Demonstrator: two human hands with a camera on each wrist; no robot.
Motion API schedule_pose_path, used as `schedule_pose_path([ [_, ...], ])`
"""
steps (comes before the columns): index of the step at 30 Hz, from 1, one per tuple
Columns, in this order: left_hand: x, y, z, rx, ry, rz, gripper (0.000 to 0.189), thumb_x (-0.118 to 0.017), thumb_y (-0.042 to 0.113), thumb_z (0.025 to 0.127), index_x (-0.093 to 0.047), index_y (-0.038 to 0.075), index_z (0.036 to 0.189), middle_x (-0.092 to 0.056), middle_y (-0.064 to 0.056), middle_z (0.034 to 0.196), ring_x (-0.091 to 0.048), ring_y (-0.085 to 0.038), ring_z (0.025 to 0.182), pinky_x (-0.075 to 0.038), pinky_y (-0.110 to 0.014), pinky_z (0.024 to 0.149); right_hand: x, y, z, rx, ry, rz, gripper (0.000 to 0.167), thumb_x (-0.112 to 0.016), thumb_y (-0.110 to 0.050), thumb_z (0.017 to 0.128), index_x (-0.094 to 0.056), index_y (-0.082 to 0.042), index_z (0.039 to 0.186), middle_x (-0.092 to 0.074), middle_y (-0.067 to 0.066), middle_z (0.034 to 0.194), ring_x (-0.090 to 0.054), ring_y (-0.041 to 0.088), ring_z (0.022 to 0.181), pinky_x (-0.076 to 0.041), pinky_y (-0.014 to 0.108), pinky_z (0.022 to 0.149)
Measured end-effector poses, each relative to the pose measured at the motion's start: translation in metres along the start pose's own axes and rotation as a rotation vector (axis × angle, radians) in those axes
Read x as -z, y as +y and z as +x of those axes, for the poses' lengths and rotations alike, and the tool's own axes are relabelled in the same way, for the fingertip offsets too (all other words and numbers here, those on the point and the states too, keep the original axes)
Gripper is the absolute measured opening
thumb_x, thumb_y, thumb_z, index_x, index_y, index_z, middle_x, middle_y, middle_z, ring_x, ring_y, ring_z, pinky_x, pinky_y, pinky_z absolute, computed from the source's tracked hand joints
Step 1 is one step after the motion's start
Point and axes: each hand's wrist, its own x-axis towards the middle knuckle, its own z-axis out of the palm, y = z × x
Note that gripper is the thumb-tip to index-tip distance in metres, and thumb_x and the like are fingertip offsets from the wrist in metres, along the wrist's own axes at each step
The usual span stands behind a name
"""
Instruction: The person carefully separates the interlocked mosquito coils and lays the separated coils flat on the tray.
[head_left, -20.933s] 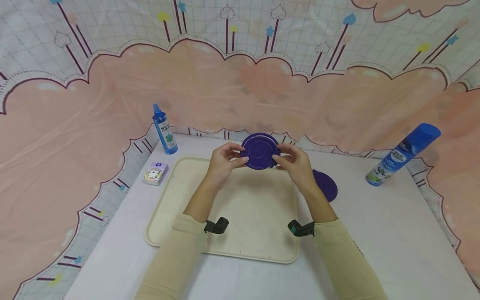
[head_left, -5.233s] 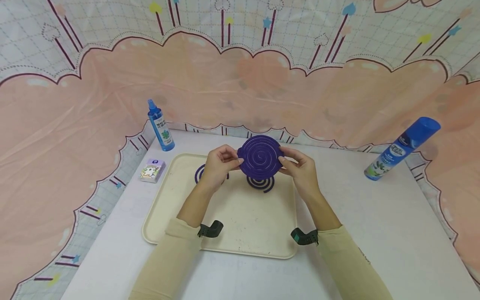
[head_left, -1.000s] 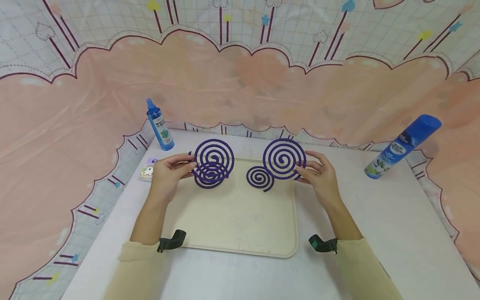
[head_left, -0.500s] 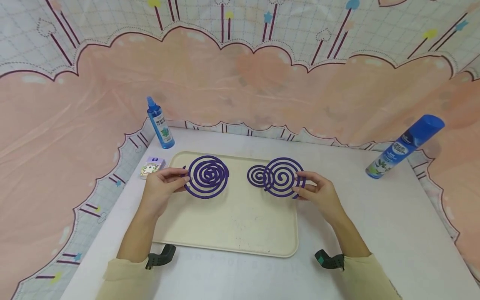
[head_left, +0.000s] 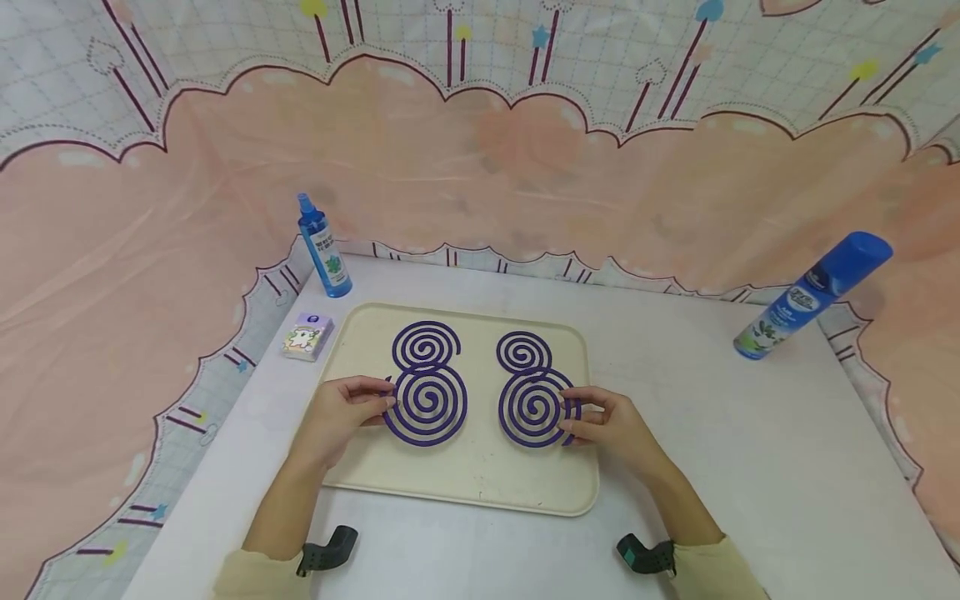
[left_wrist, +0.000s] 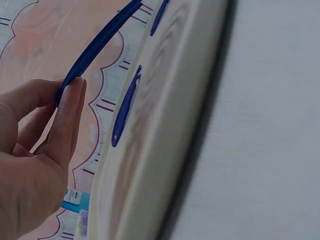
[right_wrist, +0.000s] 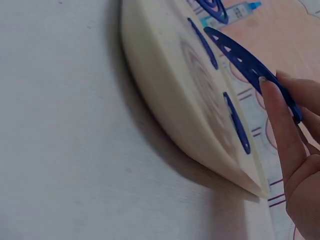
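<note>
My left hand pinches the left edge of a purple-blue mosquito coil between thumb and fingers. A second mosquito coil is pinched at its right edge by my right hand. Both are held over the front half of a cream tray. Behind them on the tray lie two more coils, a left one and a right one. In the left wrist view the held coil shows edge-on above the tray surface. The right wrist view shows the other held coil tilted above it.
A blue spray bottle stands at the table's back left corner, with a small purple-white pack in front of it. A blue aerosol can stands at the right. Patterned cloth hangs behind the white table.
Earlier my hands held one nested disc, another lying right of the tray; later two coils lay on the tray. The second disc came apart into two coils, since lowered toward the tray's front.
</note>
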Motion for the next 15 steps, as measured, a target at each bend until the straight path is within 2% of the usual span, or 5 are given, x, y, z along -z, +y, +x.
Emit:
schedule_pose_path([
  [6, -0.001, -0.011, -0.002, 0.056, -0.001, -0.011, 0.033, -0.069, -0.004, 0.091, -0.063, -0.017, 0.12, -0.074, 0.013, 0.084, -0.07, -0.001, 0.077, -0.062, -0.022, 0.07, -0.007, 0.01, 0.0, 0.014, -0.055, -0.04, 0.051, -0.075, -0.002, 0.089, -0.055, 0.011, 0.133, -0.076, 0.004, 0.082, -0.074, 0.009, 0.071, -0.065, 0.033, 0.069],
  [8, -0.001, -0.014, -0.003, 0.067, 0.001, -0.021, 0.032, -0.069, -0.006, 0.09, -0.063, -0.017, 0.119, -0.074, 0.013, 0.083, -0.069, -0.001, 0.075, -0.062, -0.022, 0.069, -0.009, 0.013, -0.001, 0.012, -0.055, -0.068, 0.05, -0.076, -0.003, 0.088, -0.057, 0.011, 0.132, -0.075, 0.009, 0.077, -0.073, 0.008, 0.07, -0.065, 0.032, 0.069],
  [11, 0.0, -0.019, -0.006, 0.071, -0.008, -0.035, 0.032, -0.069, -0.006, 0.089, -0.063, -0.017, 0.118, -0.074, 0.012, 0.082, -0.07, -0.001, 0.075, -0.063, -0.022, 0.069, -0.013, 0.015, -0.004, 0.009, -0.033, -0.14, 0.048, -0.078, -0.006, 0.087, -0.06, 0.009, 0.129, -0.076, 0.019, 0.082, -0.073, 0.006, 0.074, -0.064, 0.028, 0.069],
  [13, 0.0, -0.021, -0.009, 0.078, -0.008, -0.034, 0.031, -0.07, -0.005, 0.089, -0.064, -0.017, 0.118, -0.074, 0.012, 0.083, -0.071, -0.001, 0.076, -0.063, -0.022, 0.069, -0.015, 0.015, -0.006, 0.021, -0.014, -0.185, 0.046, -0.079, -0.007, 0.087, -0.062, 0.008, 0.127, -0.076, 0.027, 0.096, -0.074, 0.006, 0.079, -0.063, 0.024, 0.071],
  [15, 0.0, -0.023, -0.011, 0.075, -0.012, -0.028, 0.033, -0.069, -0.005, 0.09, -0.063, -0.017, 0.119, -0.075, 0.011, 0.083, -0.071, -0.001, 0.077, -0.063, -0.023, 0.07, -0.018, 0.015, -0.007, 0.038, 0.01, -0.244, 0.044, -0.081, -0.01, 0.086, -0.065, 0.005, 0.125, -0.077, 0.025, 0.102, -0.074, 0.007, 0.084, -0.061, 0.02, 0.072],
])
